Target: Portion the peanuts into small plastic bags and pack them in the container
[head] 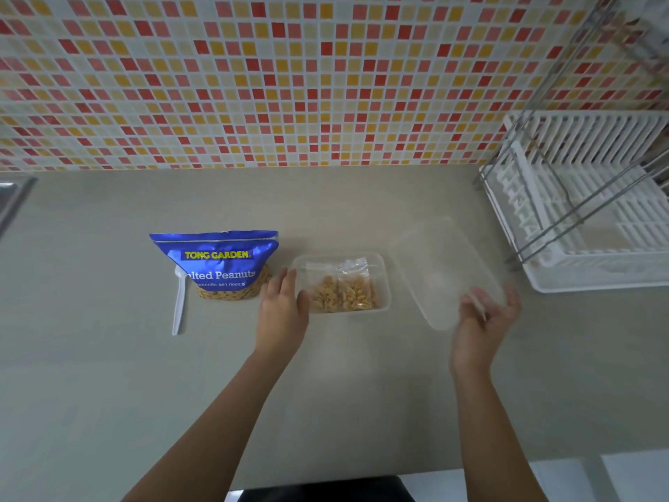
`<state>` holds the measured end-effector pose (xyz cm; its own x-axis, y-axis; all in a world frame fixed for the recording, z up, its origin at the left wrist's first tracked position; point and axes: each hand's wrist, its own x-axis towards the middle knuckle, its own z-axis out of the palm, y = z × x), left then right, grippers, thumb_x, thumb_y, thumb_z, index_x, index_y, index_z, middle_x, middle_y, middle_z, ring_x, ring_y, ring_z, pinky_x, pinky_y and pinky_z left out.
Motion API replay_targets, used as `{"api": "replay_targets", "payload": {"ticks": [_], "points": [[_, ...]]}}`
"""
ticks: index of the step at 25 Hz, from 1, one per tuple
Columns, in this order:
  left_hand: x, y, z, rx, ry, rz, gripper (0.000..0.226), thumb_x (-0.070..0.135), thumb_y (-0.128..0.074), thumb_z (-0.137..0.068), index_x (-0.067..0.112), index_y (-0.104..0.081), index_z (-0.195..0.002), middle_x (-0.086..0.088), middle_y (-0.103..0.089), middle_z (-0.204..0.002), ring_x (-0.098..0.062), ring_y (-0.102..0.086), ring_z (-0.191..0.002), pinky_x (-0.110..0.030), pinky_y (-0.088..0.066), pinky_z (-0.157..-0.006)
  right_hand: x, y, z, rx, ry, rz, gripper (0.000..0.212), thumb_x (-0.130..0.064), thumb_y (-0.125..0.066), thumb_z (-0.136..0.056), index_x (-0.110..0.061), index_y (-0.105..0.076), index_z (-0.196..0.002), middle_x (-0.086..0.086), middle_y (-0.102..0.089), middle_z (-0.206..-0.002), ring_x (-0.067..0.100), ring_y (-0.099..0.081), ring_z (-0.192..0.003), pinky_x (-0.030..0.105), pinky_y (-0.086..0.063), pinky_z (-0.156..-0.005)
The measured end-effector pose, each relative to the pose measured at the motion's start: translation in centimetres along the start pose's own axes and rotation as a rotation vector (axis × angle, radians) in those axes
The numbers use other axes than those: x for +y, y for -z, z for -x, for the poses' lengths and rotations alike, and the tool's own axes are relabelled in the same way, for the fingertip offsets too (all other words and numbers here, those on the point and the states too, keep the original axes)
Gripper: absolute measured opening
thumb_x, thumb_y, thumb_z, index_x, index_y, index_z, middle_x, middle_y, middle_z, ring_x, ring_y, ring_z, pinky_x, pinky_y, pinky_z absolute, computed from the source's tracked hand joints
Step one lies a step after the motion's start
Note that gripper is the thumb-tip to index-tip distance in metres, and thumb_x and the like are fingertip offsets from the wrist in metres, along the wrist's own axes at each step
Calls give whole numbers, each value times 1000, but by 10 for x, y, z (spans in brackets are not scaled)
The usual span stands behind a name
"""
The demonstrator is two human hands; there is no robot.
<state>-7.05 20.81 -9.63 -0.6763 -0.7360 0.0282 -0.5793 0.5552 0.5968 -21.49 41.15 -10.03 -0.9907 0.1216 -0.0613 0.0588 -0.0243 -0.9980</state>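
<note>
Head view. Task looks near its end, as far as can be judged: the clear container (pixel 384 280) on the counter (pixel 108 375) already holds small plastic bags of peanuts (pixel 344 289); the count is unclear through the plastic, at least one, perhaps more. What seems left is closing it.

Right hand (pixel 483 326) grips the near edge of a clear lid (pixel 445 269), blurred and see-through, raised or tilted just right of the container; fingers curled on it. Left hand (pixel 280 307) is open, fingers spread, flat against the container's left wall, steadying it, holding nothing.

Blue peanut bag (pixel 217 264) stands left of the container, close by, zip top looking shut, peanuts showing in its window. White plastic spoon (pixel 179 302) lies beside the bag's left edge. White dish rack (pixel 586 211) far right, no dishes visible in it.
</note>
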Motion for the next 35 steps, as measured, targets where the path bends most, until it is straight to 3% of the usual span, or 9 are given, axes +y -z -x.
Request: {"api": "replay_targets", "payload": {"ticks": [4, 7, 9, 11, 14, 17, 24, 30, 35], "points": [[13, 6, 9, -41, 24, 331, 29, 19, -47, -94, 13, -60, -120, -4, -68, -107, -21, -63, -102, -29, -45, -90, -10, -10, 3, -200, -61, -95, 42, 0, -48, -92, -28, -35, -120, -8, -70, -89, -3, -62, -67, 10, -46, -58], [13, 2, 15, -74, 82, 477, 26, 36, -42, -91, 39, -62, -107, 8, -71, -99, -9, -65, -96, -36, -48, -95, -2, -34, 11, -361, -116, 20, 35, -4, -49, -93, -15, -43, -125, -2, -67, -94, -5, -60, -62, 8, -45, -56], [10, 3, 16, -21, 132, 554, 27, 26, -41, -95, 33, -59, -114, 9, -69, -100, -12, -67, -90, -36, -50, -92, 3, -48, 12, -428, -125, 97, 40, -9, -52, -93, -10, -44, -132, 5, -66, -106, -5, -60, -72, 9, -48, -68], [11, 8, 14, 14, 200, 603, 30, 15, -42, -96, 24, -55, -121, 10, -67, -96, -12, -66, -83, -23, -49, -84, 6, -61, 9, -450, -100, 181, 42, -10, -53, -92, -8, -46, -133, 6, -61, -121, -4, -59, -93, 10, -45, -86], [9, 9, 12, 43, 238, 481, 32, 12, -44, -94, 17, -55, -123, 5, -65, -95, -13, -63, -82, -13, -41, -68, 14, -78, 1, -505, -82, 324, 42, -10, -51, -93, -8, -45, -134, 6, -51, -136, 8, -49, -122, 17, -34, -102], [3, 0, 9, 23, 307, 429, 36, 8, -44, -91, 10, -53, -126, -6, -63, -112, -20, -60, -98, -23, -44, -84, 27, -90, -4, -555, -49, 510, 42, -13, -49, -93, -8, -44, -135, 7, -48, -139, 17, -45, -130, 24, -31, -108], [-8, -11, 2, 7, 323, 351, 36, 2, -45, -88, 4, -53, -123, -12, -58, -121, -19, -58, -97, -21, -42, -84, 33, -90, 1, -586, -5, 672, 42, -16, -51, -93, -8, -47, -133, 12, -56, -132, 21, -52, -123, 19, -34, -96], [-11, -9, 1, 1, 358, 325, 31, 16, -52, -91, 9, -56, -121, 0, -62, -87, -17, -56, -80, -20, -36, -76, 35, -84, 6, -594, 163, 691, 43, -20, -52, -93, -8, -45, -134, 12, -57, -130, 22, -53, -122, 19, -34, -94], [-12, -10, -5, 14, 356, 343, 31, 14, -56, -89, 7, -56, -119, -1, -59, -78, -18, -55, -76, -23, -38, -75, 36, -88, 5, -583, 214, 777, 43, -24, -48, -95, -10, -43, -135, 15, -60, -126, 28, -55, -118, 30, -41, -93]]}}
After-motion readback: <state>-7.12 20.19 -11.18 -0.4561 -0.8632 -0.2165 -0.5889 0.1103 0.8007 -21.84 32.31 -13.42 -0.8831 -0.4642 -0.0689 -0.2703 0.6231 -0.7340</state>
